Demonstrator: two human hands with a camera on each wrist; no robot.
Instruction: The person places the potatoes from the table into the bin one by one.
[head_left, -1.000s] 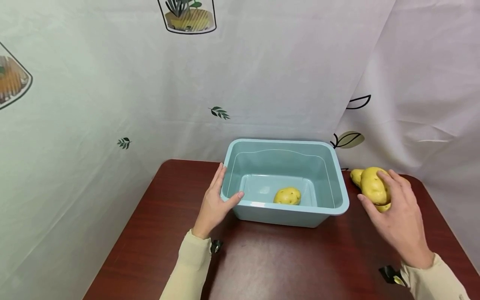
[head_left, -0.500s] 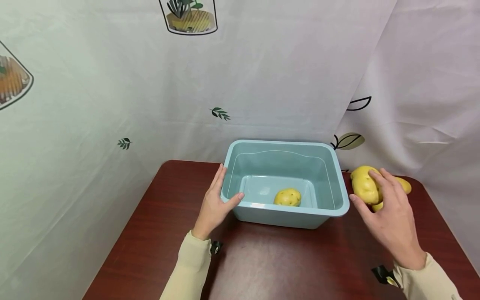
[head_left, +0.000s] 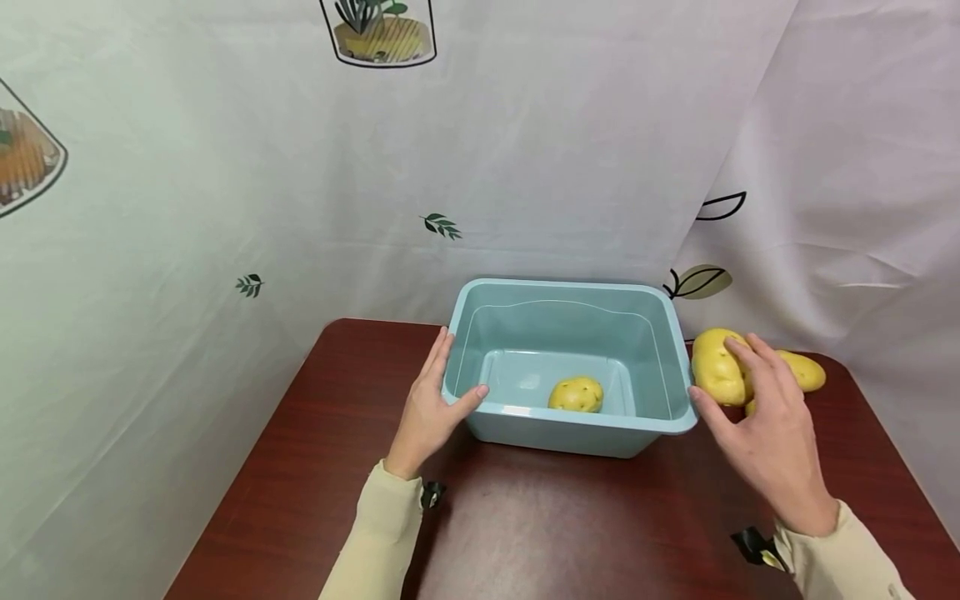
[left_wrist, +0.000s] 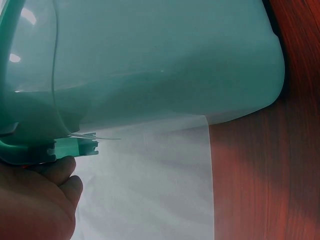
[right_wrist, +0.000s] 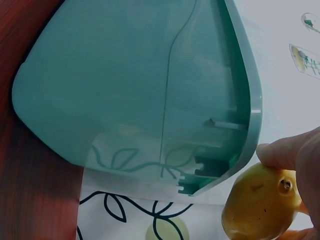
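Observation:
A pale blue plastic tub [head_left: 570, 421] stands on the table, and one yellow potato [head_left: 576, 394] lies on its floor. My left hand [head_left: 427, 408] holds the tub's front left corner, thumb over the front rim and fingers along the left side. Seen from the left wrist, bent fingers [left_wrist: 62, 175] sit right under the rim. My right hand [head_left: 772, 442] grips another potato [head_left: 716, 367] between thumb and fingers, just outside the tub's right rim. In the right wrist view this held potato [right_wrist: 260, 202] shows a dark dimple near the thumb.
Behind the right hand, a longish potato [head_left: 802, 371] lies on the dark red wooden table [head_left: 285, 467]. Part of one more potato [head_left: 750, 407] peeks out below the held one. A white printed cloth [head_left: 570, 150] hangs directly behind the tub and table.
My right hand has moved left toward the tub with its potato, uncovering the longish potato behind it. The left hand, the tub and the potato inside have stayed put.

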